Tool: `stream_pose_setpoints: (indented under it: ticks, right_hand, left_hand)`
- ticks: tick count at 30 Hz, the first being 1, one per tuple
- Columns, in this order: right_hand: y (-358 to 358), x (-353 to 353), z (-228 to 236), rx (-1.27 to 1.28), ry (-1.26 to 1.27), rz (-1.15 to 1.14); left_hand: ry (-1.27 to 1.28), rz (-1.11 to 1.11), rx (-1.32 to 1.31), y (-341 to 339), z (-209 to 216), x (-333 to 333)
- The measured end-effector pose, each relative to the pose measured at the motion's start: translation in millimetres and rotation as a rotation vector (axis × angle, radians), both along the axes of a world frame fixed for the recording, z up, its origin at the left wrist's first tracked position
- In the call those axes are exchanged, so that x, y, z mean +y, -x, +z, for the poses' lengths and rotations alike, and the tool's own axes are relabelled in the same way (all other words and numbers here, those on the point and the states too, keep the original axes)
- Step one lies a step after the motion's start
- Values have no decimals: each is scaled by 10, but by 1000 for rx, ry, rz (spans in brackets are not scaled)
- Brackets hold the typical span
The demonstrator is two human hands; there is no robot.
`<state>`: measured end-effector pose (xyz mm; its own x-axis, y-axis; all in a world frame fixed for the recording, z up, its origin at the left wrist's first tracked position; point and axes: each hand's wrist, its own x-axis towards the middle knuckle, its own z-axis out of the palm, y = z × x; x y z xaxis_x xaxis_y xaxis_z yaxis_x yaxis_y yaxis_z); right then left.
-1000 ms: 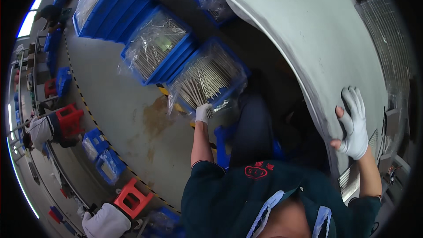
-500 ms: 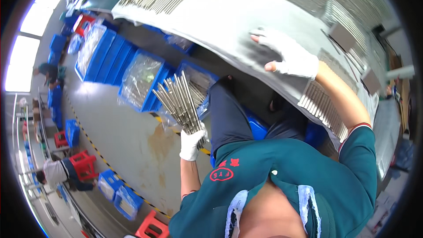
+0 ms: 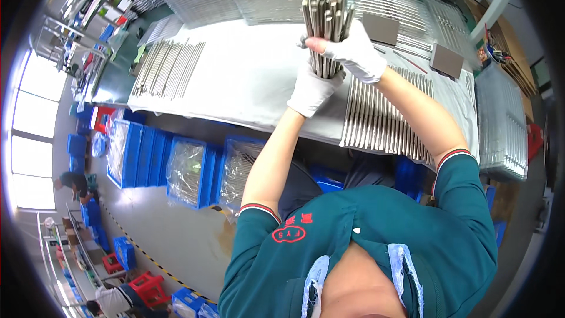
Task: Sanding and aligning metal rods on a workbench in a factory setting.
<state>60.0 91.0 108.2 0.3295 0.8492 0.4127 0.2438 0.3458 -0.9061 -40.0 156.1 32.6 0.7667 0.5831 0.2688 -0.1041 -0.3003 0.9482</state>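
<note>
You had raised the bundle of metal rods (image 3: 325, 26) from the floor bins (image 3: 188, 171) to above the workbench (image 3: 247, 76). Both gloved hands, left hand (image 3: 312, 88) and right hand (image 3: 356, 53), gripped it upright near the bench's front edge.

1. The scene is brightly and evenly lit; strong daylight enters through the tall blown-out windows (image 3: 26, 141) at the left edge, where all detail is lost.
2. Pale glare is seen on the long white-covered workbench (image 3: 247, 76) and on the upright bundle of grey metal rods (image 3: 325, 23).
3. Only soft, faint shadows are cast under the bench onto the blue plastic crates (image 3: 188, 171).
4. Straight edges are bent heavily toward the black circular rim.
5. The centre is rendered sharp; the distant rim is smeared.
</note>
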Motion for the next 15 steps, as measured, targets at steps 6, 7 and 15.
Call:
stream_pose_setpoints:
  ticks: [6, 7, 15]
  right_hand:
    - [-239, 39, -307, 123, 99, 28]
    - [-216, 39, -270, 130, 54, 46]
    - [-221, 22, -600, -310, 409, 377]
  left_hand:
    - [30, 16, -69, -51, 12, -31]
    - [196, -77, -159, -9, 184, -9]
    - [175, 54, -321, 39, 653, -13]
